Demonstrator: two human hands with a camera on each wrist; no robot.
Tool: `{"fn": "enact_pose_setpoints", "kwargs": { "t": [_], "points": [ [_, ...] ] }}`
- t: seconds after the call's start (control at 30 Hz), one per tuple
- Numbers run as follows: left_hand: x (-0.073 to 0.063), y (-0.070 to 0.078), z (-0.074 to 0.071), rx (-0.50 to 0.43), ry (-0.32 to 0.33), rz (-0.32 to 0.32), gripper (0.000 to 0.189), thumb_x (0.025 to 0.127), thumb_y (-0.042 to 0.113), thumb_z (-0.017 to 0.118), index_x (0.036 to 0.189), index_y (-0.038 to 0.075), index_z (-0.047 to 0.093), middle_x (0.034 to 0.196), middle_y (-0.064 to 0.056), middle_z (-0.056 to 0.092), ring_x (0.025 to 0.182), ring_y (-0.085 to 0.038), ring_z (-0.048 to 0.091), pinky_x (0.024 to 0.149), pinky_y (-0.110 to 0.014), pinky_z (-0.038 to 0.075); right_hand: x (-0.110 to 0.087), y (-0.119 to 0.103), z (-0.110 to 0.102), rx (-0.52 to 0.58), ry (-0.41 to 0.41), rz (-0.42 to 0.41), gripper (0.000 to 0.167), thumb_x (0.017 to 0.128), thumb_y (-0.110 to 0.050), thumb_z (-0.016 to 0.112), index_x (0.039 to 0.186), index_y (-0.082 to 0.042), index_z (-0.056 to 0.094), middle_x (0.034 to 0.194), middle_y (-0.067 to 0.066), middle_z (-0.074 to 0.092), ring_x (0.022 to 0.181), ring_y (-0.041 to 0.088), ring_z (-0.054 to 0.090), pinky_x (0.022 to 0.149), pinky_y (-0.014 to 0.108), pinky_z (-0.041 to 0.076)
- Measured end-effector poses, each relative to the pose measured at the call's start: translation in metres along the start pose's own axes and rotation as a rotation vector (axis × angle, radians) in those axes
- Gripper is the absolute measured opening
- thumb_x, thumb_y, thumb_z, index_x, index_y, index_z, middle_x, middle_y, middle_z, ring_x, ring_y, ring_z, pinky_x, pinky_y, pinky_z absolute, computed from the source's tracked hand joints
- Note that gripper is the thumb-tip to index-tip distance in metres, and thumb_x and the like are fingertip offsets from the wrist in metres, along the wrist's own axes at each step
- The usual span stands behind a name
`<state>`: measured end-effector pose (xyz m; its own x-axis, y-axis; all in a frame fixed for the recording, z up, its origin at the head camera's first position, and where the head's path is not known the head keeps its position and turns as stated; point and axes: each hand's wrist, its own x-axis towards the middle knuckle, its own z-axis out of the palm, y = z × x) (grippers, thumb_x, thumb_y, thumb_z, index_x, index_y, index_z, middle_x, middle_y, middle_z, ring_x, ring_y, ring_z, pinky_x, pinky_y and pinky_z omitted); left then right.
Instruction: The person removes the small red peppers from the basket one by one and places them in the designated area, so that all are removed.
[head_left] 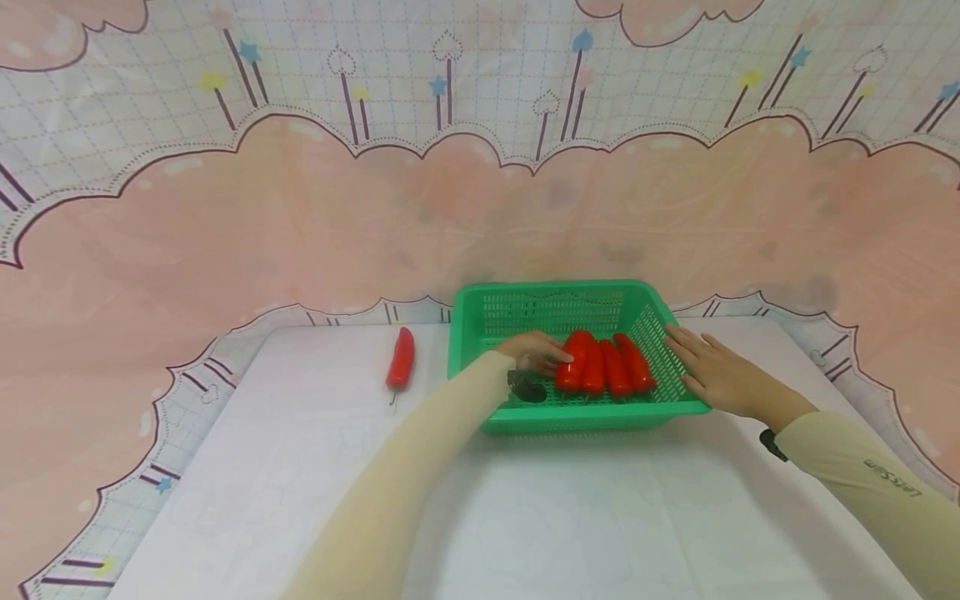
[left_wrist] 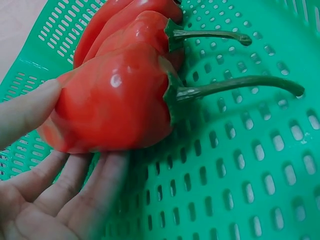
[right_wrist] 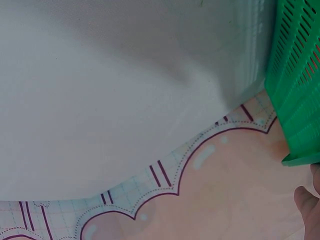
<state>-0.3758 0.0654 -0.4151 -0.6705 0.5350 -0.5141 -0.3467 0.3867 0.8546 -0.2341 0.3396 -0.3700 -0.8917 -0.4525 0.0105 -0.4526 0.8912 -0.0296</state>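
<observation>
A green plastic basket (head_left: 592,412) with slotted walls stands on the table. Inside it my left hand (head_left: 531,350) holds the leftmost red pepper (left_wrist: 120,100); the left wrist view shows the thumb on one side of it and the fingers under the other. Its long green stem (left_wrist: 240,85) points away from the palm. Several more red peppers (head_left: 617,368) lie side by side just to its right. At the basket's right rim, my right hand (head_left: 723,379) rests with fingers straight; the right wrist view catches only a little of it.
One red pepper (head_left: 401,358) lies on the white table (head_left: 585,517), left of the basket, stem toward me. Behind the table hangs a pink and white patterned cloth (head_left: 375,225).
</observation>
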Motion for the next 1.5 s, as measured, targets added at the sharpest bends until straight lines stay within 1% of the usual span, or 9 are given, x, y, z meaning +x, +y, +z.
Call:
{"fn": "enact_pose_setpoints", "kwargs": {
  "t": [0.17,0.3,0.4,0.57,0.67,0.93,1.17,1.3,1.5],
  "points": [
    [-0.001,0.000,-0.001,0.009,-0.021,0.016,0.051,0.089,0.008,0.063,0.134,-0.006,0.046,0.136,-0.019,0.052,0.123,-0.033,0.053,0.101,-0.040,0.047,0.000,0.000,0.000,-0.002,0.003,-0.002,0.058,0.095,-0.021,0.045,0.143,0.007,0.028,0.152,0.026,0.021,0.140,0.043,0.020,0.112,0.062,0.019],
    [0.000,0.000,-0.003,0.011,-0.020,0.027,0.046,0.090,0.009,0.062,0.130,-0.007,0.050,0.132,-0.019,0.056,0.122,-0.032,0.055,0.100,-0.038,0.048,0.000,-0.001,0.000,0.000,0.001,-0.004,0.058,0.095,-0.021,0.045,0.143,0.007,0.028,0.152,0.026,0.021,0.139,0.043,0.020,0.112,0.062,0.019],
    [-0.001,0.001,-0.004,-0.001,-0.007,0.035,0.042,0.090,0.009,0.062,0.127,-0.008,0.053,0.130,-0.020,0.057,0.121,-0.031,0.055,0.100,-0.037,0.048,0.000,-0.001,0.000,0.005,-0.003,-0.001,0.058,0.095,-0.021,0.045,0.143,0.007,0.028,0.152,0.026,0.021,0.140,0.043,0.019,0.112,0.062,0.019],
    [-0.001,0.002,-0.006,-0.054,0.004,0.053,0.040,0.090,0.008,0.062,0.126,-0.008,0.054,0.130,-0.020,0.057,0.121,-0.031,0.056,0.099,-0.036,0.049,0.000,0.000,0.001,0.011,-0.009,0.003,0.059,0.095,-0.023,0.045,0.143,0.006,0.027,0.153,0.025,0.021,0.140,0.042,0.019,0.112,0.061,0.019],
    [-0.001,0.003,-0.007,-0.081,0.009,0.076,0.041,0.090,0.008,0.061,0.127,-0.007,0.053,0.130,-0.020,0.056,0.121,-0.031,0.056,0.100,-0.037,0.048,0.001,0.000,0.002,0.011,-0.012,0.004,0.059,0.095,-0.023,0.044,0.144,0.006,0.027,0.153,0.025,0.020,0.140,0.041,0.019,0.112,0.061,0.019],
    [-0.010,0.009,-0.008,-0.135,0.045,0.182,0.044,0.091,0.009,0.061,0.131,-0.005,0.050,0.135,-0.018,0.054,0.123,-0.032,0.054,0.103,-0.039,0.045,0.000,0.001,0.002,0.012,-0.001,0.003,0.058,0.095,-0.021,0.044,0.143,0.007,0.027,0.153,0.025,0.020,0.140,0.042,0.019,0.113,0.061,0.019],
    [-0.013,0.012,-0.009,-0.182,0.068,0.260,0.043,0.090,0.007,0.060,0.131,-0.004,0.051,0.132,-0.020,0.056,0.118,-0.032,0.057,0.102,-0.040,0.046,0.000,0.001,0.001,0.008,0.010,-0.004,0.058,0.095,-0.021,0.044,0.143,0.007,0.028,0.153,0.025,0.021,0.140,0.042,0.020,0.112,0.061,0.020],
    [-0.013,0.014,-0.008,-0.187,0.086,0.276,0.048,0.090,0.008,0.061,0.135,-0.003,0.047,0.133,-0.019,0.055,0.120,-0.031,0.056,0.103,-0.039,0.046,0.000,0.000,0.001,0.003,0.012,-0.003,0.057,0.095,-0.020,0.044,0.143,0.007,0.029,0.152,0.026,0.022,0.139,0.042,0.021,0.112,0.061,0.020],
    [-0.012,0.018,-0.004,-0.176,0.126,0.302,0.060,0.089,0.009,0.063,0.142,-0.002,0.036,0.142,-0.016,0.046,0.125,-0.029,0.052,0.105,-0.038,0.044,0.000,0.000,0.002,-0.011,0.015,-0.005,0.057,0.094,-0.019,0.045,0.142,0.008,0.029,0.151,0.027,0.023,0.139,0.043,0.022,0.112,0.062,0.020]
  ]
}}
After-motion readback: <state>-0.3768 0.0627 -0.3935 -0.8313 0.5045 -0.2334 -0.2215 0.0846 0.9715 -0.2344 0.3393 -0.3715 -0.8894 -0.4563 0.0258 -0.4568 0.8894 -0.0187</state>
